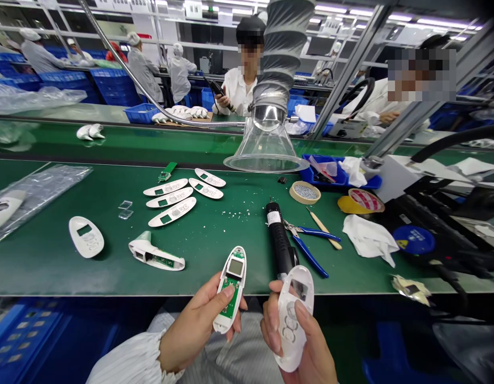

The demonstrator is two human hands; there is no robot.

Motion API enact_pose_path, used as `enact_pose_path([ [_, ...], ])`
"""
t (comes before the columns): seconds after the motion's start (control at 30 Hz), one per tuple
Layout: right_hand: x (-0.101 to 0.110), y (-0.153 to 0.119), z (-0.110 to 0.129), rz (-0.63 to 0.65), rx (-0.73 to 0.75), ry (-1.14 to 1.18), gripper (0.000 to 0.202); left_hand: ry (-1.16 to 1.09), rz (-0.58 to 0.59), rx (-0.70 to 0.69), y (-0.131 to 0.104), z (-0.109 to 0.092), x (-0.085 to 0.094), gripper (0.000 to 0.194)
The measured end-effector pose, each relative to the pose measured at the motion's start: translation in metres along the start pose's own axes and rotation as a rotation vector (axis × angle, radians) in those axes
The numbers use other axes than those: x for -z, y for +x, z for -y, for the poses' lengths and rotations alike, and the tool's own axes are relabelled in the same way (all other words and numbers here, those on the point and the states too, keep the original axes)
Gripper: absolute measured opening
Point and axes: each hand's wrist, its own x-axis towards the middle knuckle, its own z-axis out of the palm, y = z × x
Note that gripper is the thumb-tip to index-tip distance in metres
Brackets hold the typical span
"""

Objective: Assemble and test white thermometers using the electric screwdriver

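My left hand (209, 312) is closed round a white device housing (232, 274), its green circuit board and small grey screen facing up, my thumb resting on the board. In my right hand (300, 330) is a white oval cover (291, 314) with a rectangular window and button outlines. The two parts are apart, held over the table's front edge. Beyond them on the green mat stand a black electric screwdriver (277, 234) and blue-handled cutters (308, 240). Another opened housing (156, 255) with a board inside lies left of my hands.
Several white covers (172, 212) lie at the middle left, a single cover (86, 236) nearer. Two clear lenses (126, 209) sit between. A clear exhaust funnel (266, 144) hangs overhead. A dish of screws (305, 192), a white cloth (369, 234) and blue trays (342, 178) are at right.
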Motion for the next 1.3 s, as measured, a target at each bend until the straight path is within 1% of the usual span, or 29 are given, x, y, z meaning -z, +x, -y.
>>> enact_pose_path([
  [0.33, -0.003, -0.001, 0.001, -0.011, 0.007, -0.007, 0.032, 0.002, 0.012, -0.001, 0.000, 0.002, 0.002, 0.023],
  [0.7, -0.002, 0.000, 0.000, -0.005, 0.006, 0.002, 0.032, -0.012, 0.011, 0.012, 0.000, -0.002, 0.001, 0.025],
  [1.1, -0.001, -0.001, 0.000, 0.011, 0.019, -0.035, 0.032, 0.062, 0.060, -0.030, 0.001, 0.007, 0.006, 0.021],
  [1.3, -0.001, -0.001, 0.000, 0.012, 0.018, -0.053, 0.031, 0.122, 0.074, -0.064, 0.000, 0.011, 0.009, 0.025],
])
